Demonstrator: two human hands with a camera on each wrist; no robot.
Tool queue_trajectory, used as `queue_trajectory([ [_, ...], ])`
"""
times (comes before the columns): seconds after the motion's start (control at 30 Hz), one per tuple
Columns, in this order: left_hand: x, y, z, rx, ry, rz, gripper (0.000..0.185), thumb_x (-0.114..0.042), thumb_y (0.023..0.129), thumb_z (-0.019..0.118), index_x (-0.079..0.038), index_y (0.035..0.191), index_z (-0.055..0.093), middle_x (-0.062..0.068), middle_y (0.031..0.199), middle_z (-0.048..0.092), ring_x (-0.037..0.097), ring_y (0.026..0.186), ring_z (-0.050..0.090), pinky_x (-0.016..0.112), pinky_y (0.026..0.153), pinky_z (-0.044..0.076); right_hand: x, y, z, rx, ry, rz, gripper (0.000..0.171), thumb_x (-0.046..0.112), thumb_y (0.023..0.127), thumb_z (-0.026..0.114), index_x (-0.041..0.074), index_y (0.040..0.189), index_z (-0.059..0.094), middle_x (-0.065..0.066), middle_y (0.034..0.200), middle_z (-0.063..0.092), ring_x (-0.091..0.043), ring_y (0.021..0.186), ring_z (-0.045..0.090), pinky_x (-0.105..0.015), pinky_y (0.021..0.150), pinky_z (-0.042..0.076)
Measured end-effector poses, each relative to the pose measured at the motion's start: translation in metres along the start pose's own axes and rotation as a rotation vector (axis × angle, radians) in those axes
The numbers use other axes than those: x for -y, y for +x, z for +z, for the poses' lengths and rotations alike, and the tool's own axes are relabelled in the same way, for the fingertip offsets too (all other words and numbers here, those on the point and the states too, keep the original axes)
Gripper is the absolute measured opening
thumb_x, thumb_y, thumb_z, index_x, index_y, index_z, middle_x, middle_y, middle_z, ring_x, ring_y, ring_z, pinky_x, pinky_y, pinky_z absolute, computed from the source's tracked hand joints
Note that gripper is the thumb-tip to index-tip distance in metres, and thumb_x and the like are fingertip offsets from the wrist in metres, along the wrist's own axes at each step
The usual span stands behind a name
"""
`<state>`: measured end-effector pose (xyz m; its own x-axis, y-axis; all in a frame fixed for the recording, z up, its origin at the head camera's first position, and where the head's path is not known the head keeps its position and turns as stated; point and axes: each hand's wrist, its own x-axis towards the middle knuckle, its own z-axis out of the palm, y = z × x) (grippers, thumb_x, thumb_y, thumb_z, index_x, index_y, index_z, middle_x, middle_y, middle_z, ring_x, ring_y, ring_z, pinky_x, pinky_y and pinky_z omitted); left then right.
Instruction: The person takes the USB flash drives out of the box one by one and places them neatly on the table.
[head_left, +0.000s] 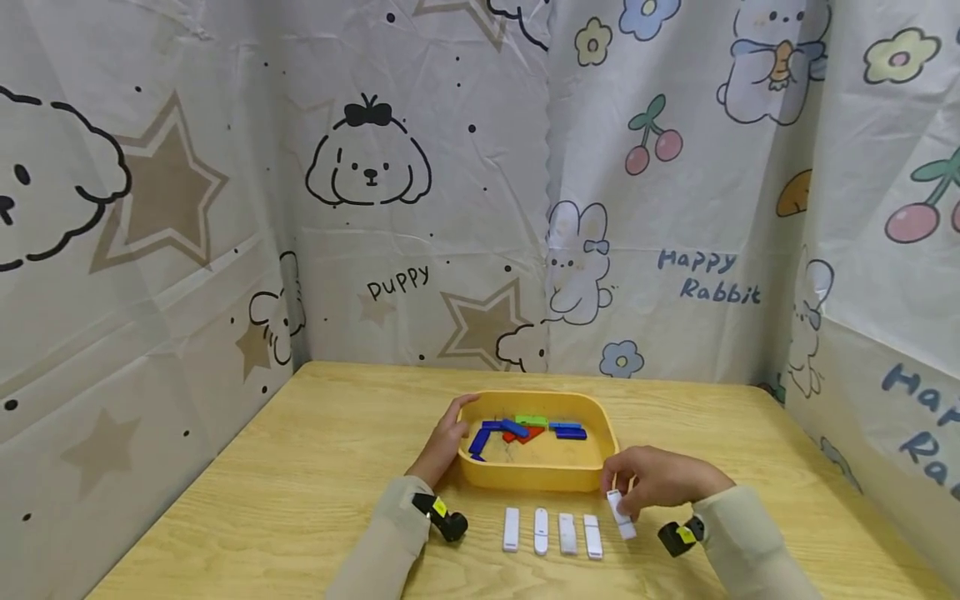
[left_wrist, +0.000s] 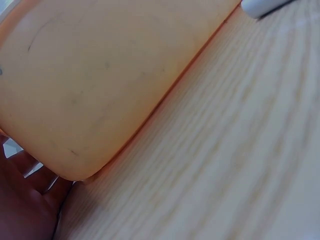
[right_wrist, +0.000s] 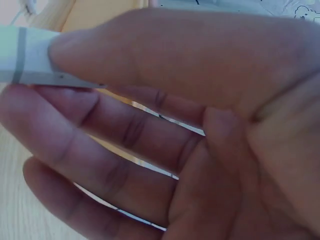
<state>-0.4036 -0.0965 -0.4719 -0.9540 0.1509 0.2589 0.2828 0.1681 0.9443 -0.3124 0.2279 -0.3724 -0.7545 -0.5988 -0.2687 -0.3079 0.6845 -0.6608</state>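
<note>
My right hand [head_left: 663, 477] pinches a white USB stick [head_left: 621, 515] between thumb and fingers, just off the front right corner of a yellow bin [head_left: 532, 477]. In the right wrist view the thumb presses on the white USB stick [right_wrist: 35, 55], which has a grey seam across it. To its left, several white sticks, among them one with rounded ends [head_left: 541, 532], lie in a row. My left hand [head_left: 444, 442] holds the bin's left side at the rim; some of its fingers show along the outside wall in the left wrist view.
Inside the bin lie several blue sticks [head_left: 572, 433], a green one [head_left: 531, 421] and red pieces [head_left: 531, 435]. The bin stands on a wooden table [head_left: 360, 417]. Printed curtains [head_left: 465, 167] enclose the table's back and sides.
</note>
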Motion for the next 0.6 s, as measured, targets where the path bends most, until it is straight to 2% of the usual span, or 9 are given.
queue_trajectory([
  [0.2,-0.003,-0.002,0.000,0.014,-0.033,-0.015,0.059,0.001,0.084,0.038,-0.011,0.142,0.042,0.014,0.152,0.034,0.035,0.142,0.021,0.058,0.110,0.014,-0.007,0.004,0.003,0.028,0.014,0.034,0.018,-0.001,0.076,0.073,0.005,0.090,0.064,-0.005,0.079,0.059,-0.019,0.071,0.052,-0.028,0.060,0.042],
  [0.37,0.000,-0.001,0.000,0.014,-0.020,-0.027,0.059,-0.001,0.083,0.038,-0.014,0.141,0.044,0.011,0.151,0.036,0.032,0.141,0.024,0.056,0.110,0.018,-0.012,0.007,0.006,0.028,0.004,0.081,0.020,0.001,0.074,0.075,0.006,0.089,0.063,-0.004,0.078,0.058,-0.019,0.073,0.051,-0.029,0.063,0.039],
  [0.6,0.003,0.000,0.001,0.007,-0.020,-0.035,0.059,-0.002,0.083,0.038,-0.017,0.140,0.045,0.008,0.151,0.036,0.031,0.141,0.024,0.055,0.110,0.017,-0.019,0.011,0.009,0.037,-0.003,0.063,0.020,0.001,0.073,0.074,0.008,0.087,0.062,-0.002,0.073,0.057,-0.016,0.067,0.050,-0.025,0.060,0.040],
])
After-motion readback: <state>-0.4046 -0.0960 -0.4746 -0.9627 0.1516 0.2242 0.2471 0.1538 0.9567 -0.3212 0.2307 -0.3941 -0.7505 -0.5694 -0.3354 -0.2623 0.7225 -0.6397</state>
